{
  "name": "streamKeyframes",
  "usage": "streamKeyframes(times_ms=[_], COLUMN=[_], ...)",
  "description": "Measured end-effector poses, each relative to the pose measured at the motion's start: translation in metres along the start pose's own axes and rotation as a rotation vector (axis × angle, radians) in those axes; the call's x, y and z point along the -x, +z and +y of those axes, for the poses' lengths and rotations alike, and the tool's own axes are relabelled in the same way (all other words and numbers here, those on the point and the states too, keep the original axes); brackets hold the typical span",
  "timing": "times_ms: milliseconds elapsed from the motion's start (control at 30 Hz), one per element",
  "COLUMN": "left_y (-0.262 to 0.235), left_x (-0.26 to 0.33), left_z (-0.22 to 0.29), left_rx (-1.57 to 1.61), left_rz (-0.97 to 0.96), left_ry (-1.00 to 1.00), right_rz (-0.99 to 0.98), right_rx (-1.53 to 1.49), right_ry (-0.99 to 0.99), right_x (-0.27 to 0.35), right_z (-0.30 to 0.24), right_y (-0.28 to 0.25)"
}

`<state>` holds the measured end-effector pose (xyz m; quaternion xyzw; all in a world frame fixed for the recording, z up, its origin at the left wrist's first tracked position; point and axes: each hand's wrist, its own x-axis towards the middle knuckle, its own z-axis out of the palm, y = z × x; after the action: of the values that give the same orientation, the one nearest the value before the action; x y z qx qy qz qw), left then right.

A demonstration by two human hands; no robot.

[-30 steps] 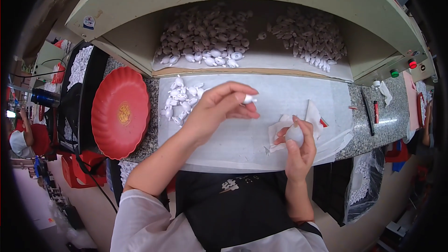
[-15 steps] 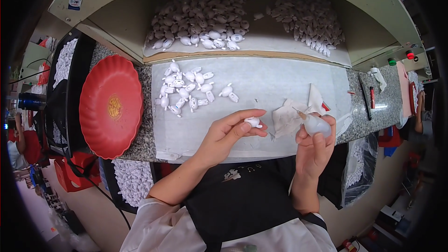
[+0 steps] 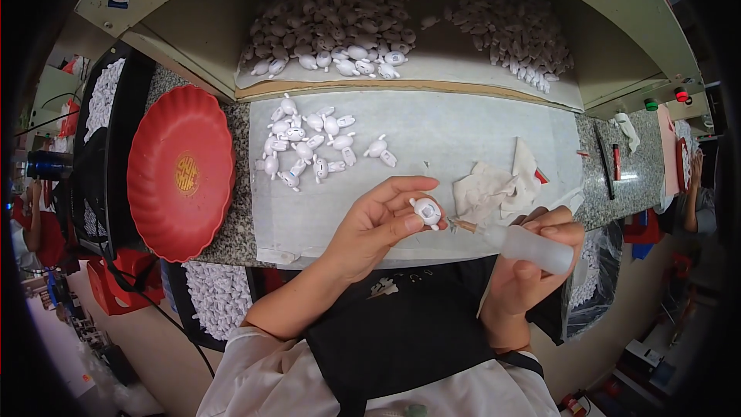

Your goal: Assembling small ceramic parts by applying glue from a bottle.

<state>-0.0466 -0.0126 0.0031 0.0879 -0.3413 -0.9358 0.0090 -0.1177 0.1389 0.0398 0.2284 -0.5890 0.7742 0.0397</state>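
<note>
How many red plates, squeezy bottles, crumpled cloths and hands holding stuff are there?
Red plate: 1
Squeezy bottle, in the right hand: 1
Crumpled cloth: 1
Hands holding something: 2; the left hand holds a small white toy piece
Total: 5
The loose white pieces on the mat are too many to count surely.

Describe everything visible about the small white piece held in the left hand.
The small white piece is a rounded, glossy part that looks like plastic, with a grey oval patch facing up. It is pinched between the thumb and fingertips of the left hand, above the near edge of the white sheet. The thin nozzle of the squeeze bottle in the right hand points at it from the right, very close; contact cannot be told.
</note>
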Motion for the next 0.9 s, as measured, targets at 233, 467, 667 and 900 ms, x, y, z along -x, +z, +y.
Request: streamKeyframes(times_ms=[233, 467, 667, 900], left_y=[-0.0026, -0.0011, -0.0008, -0.0022], left_x=[-0.0007, 0.0001, -0.0004, -0.0005], left_z=[-0.0012, -0.0006, -0.001, -0.0021], left_rx=[-0.006, -0.033, -0.049, -0.068], left_rz=[-0.05, -0.049, -0.055, -0.041], left_ry=[-0.03, -0.019, -0.006, 0.005], right_rz=[-0.187, -0.185, -0.212, -0.256], right_rx=[0.137, 0.295, 0.29, 0.29], right_ry=[-0.176, -0.175, -0.178, -0.202], right_x=[0.0033, 0.0079, 0.0079, 0.0083], right_z=[-0.0033, -0.004, -0.0046, -0.0047], right_y=[-0.0023, 0.0018, 0.0004, -0.0013])
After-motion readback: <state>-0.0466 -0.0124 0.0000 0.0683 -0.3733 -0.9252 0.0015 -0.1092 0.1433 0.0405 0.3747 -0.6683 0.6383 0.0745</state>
